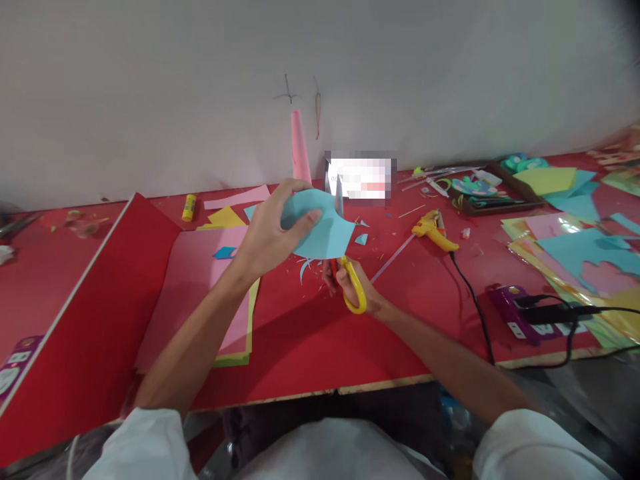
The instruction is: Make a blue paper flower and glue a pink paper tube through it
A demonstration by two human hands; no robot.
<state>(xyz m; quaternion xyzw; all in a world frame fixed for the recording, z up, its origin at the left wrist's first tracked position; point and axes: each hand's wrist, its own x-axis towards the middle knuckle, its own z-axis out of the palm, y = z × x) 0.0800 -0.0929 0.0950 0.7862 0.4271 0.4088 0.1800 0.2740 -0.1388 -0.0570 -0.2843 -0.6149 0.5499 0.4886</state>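
Note:
A light blue sheet of paper (325, 230) is held above the table, its edge cut in curves. My left hand (275, 233) grips it from the left, thumb on its face. My right hand (357, 287) is closed round the yellow handle of the scissors (356, 293), below the paper's right part. One scissor blade rises at the paper's upper right edge; the rest of the blades is hidden behind the sheet. Small blue offcuts (361, 239) lie on the table near the paper.
Red table (310, 360); a red board (95, 313) and pink sheets (195, 287) at left. A glue stick (189, 208), pink cone (300, 147) and lit screen (360, 179) stand behind. At right are a yellow glue gun (436, 231), purple power strip (520, 313), tray (495, 207) and papers.

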